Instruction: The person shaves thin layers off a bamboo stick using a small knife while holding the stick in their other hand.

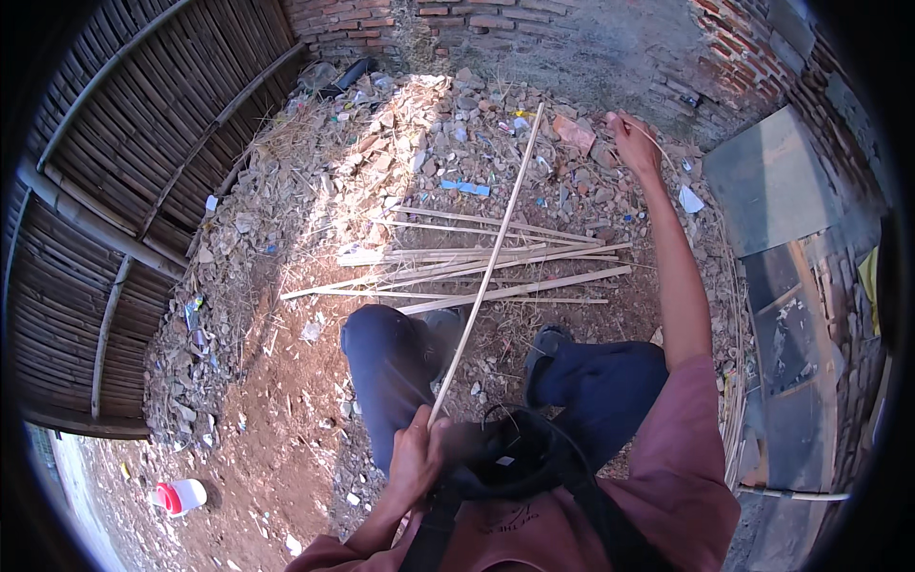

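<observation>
My left hand is closed around the lower end of a long pale bamboo strip, close to my body. From there the strip slants up and away, its far end over the rubble. Stretched out to the far right, my right hand has its fingers pinched on a thin, pale, curved strip that trails down to the right. Between my hands and beyond my knees lies a loose pile of bamboo strips on the ground. The held strip passes above this pile.
Broken brick and litter cover the ground toward a brick wall. A bamboo-slat wall stands left, grey panels lean right. A clear container with a red lid lies at lower left. A black bag or strap hangs before my chest.
</observation>
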Demonstrator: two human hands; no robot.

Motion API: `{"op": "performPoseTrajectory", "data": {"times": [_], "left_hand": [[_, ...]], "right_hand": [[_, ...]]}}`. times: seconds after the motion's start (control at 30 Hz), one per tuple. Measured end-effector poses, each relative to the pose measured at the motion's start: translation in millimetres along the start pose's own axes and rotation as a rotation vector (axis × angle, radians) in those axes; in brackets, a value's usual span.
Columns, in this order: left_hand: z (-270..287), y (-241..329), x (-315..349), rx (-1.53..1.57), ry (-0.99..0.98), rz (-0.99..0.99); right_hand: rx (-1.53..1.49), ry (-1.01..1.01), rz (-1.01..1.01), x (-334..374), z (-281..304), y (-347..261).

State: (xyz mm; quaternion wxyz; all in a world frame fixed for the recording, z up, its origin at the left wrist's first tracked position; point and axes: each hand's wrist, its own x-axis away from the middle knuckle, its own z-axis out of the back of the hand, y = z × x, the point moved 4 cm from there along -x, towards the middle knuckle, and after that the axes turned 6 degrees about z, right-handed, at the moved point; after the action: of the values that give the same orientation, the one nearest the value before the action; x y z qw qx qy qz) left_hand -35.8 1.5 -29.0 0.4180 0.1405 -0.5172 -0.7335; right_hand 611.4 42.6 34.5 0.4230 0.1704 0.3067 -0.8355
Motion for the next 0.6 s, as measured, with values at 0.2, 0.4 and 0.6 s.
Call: {"op": "performPoseTrajectory", "data": {"times": [0.2,0.4,0.6], "left_hand": [[16,-31,-14,0.079,0.098,0.064],[23,-14,-33,0.079,0.128,0.019],[15,18,-42,0.080,0.168,-0.027]], "right_hand": [[-0.400,-1.344,-0.664,94,-60,-5],[-1.279,-1.245,-0.611,155,-44,-87],[-1.637,-0.598,-0.478,166,-7,-166]]}}
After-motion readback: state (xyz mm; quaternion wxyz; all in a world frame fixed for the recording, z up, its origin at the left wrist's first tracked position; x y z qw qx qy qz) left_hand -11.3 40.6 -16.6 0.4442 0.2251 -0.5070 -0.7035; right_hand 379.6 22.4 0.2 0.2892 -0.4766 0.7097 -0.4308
